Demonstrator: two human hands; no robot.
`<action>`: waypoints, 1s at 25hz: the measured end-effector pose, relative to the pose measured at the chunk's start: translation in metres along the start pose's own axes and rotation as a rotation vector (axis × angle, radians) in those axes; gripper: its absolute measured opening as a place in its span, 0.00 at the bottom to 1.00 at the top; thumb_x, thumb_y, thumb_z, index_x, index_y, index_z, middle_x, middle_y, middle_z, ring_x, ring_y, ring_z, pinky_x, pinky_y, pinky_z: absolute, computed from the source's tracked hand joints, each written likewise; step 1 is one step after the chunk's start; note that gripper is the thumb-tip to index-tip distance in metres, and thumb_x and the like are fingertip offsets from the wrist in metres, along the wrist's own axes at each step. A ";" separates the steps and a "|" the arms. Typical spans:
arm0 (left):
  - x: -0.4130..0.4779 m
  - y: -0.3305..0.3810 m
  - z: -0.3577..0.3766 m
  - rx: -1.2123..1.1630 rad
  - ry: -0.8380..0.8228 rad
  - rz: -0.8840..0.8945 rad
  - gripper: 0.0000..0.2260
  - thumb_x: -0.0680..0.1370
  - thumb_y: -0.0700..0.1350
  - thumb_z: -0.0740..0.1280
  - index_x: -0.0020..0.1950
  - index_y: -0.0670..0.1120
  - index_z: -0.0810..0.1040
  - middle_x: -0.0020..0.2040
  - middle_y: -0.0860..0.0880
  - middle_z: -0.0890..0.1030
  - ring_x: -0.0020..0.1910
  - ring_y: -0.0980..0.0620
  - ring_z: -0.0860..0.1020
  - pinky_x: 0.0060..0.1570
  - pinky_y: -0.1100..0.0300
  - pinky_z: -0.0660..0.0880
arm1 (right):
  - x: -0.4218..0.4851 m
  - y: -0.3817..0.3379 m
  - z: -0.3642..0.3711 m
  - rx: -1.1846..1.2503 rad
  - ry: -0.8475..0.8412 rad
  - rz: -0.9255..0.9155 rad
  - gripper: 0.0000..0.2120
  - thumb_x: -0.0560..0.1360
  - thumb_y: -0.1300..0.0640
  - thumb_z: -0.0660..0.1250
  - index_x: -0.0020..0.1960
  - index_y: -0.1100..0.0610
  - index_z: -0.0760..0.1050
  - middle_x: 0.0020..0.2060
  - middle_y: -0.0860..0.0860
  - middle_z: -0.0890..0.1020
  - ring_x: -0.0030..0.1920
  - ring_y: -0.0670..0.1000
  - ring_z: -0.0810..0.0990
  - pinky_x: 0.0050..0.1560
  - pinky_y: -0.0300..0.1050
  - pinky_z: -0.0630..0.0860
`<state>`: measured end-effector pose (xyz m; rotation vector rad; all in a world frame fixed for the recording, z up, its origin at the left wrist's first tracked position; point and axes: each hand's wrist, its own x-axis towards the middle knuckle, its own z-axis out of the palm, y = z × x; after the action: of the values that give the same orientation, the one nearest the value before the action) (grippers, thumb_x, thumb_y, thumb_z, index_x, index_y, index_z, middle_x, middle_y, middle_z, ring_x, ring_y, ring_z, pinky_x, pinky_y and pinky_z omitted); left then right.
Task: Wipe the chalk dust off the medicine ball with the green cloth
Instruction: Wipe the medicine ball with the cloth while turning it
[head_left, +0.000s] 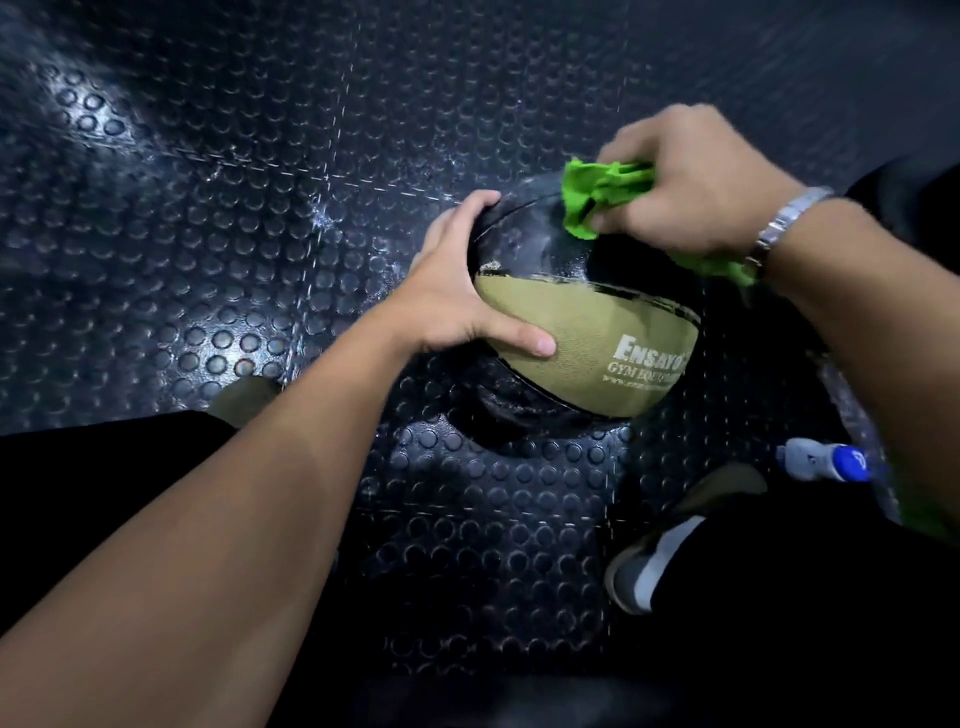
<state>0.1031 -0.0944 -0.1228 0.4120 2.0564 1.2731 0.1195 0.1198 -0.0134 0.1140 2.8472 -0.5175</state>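
A black and olive medicine ball (597, 332) with white lettering sits on the studded rubber floor between my feet. My left hand (457, 280) clasps its left side, fingers wrapped over the top edge and thumb pressed on the olive panel. My right hand (691, 192) grips a bunched green cloth (597, 192) and presses it against the ball's upper black panel, where a pale smear shows. A tail of the cloth sticks out under my right wrist, which wears a metal watch.
The dark floor (260, 208) with raised round studs spreads all around. A white bottle with a blue cap (826, 460) lies on the floor right of the ball. My right shoe (670, 540) and left shoe (244, 397) flank the ball.
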 end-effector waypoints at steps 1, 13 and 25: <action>0.001 0.003 0.003 0.009 -0.003 0.000 0.67 0.46 0.66 0.86 0.80 0.68 0.55 0.79 0.59 0.56 0.80 0.50 0.59 0.80 0.38 0.60 | 0.001 0.006 -0.002 -0.006 0.054 0.047 0.06 0.69 0.52 0.73 0.44 0.52 0.82 0.42 0.56 0.84 0.46 0.59 0.81 0.51 0.55 0.80; 0.008 -0.001 0.004 0.075 -0.021 0.015 0.70 0.46 0.68 0.86 0.82 0.67 0.52 0.82 0.59 0.54 0.82 0.46 0.55 0.80 0.35 0.59 | 0.015 -0.014 0.014 -0.166 0.154 0.021 0.08 0.71 0.53 0.69 0.49 0.52 0.83 0.43 0.57 0.81 0.47 0.63 0.78 0.48 0.52 0.77; 0.010 0.012 0.015 0.125 0.010 0.030 0.68 0.51 0.61 0.88 0.84 0.62 0.53 0.83 0.55 0.56 0.82 0.46 0.54 0.78 0.41 0.57 | -0.008 -0.007 0.014 -0.206 0.008 -0.118 0.04 0.69 0.53 0.70 0.39 0.45 0.76 0.41 0.50 0.81 0.45 0.58 0.78 0.44 0.49 0.76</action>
<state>0.1051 -0.0723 -0.1203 0.4954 2.1526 1.1700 0.1293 0.1078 -0.0221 -0.0897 2.9067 -0.2431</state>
